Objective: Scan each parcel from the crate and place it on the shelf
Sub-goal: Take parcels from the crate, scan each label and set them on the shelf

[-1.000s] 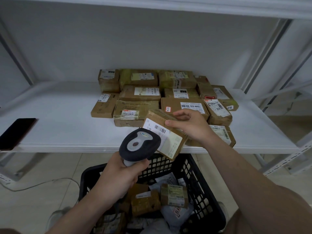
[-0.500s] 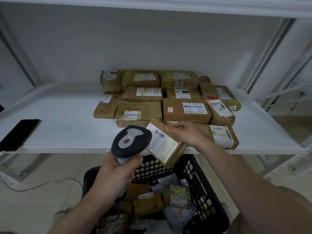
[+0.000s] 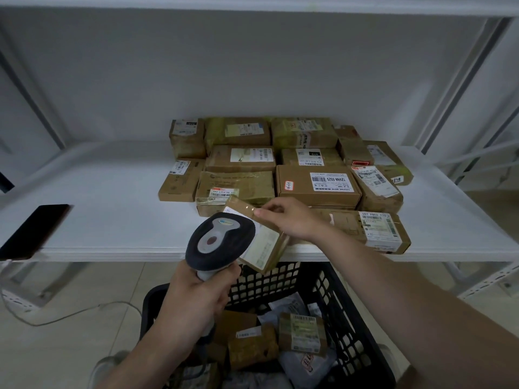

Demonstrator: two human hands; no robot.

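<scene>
My right hand [image 3: 289,219] grips a small brown parcel [image 3: 262,248] with a white label, held tilted over the front edge of the white shelf [image 3: 112,209]. My left hand [image 3: 199,299] holds a black and grey barcode scanner [image 3: 219,242] by its handle, its head right in front of the parcel's label and covering part of it. Below, a black plastic crate [image 3: 348,313] holds several more brown parcels and white bags. On the shelf lie several brown parcels [image 3: 317,183] in rows.
A black phone [image 3: 33,231] lies at the shelf's left front edge. Grey shelf uprights [image 3: 449,80] stand at the right and left. A thin cable [image 3: 70,313] runs over the tiled floor at the left.
The parcel in my right hand has come lower and toward the shelf's front edge. The scanner head has closed in and now overlaps the label.
</scene>
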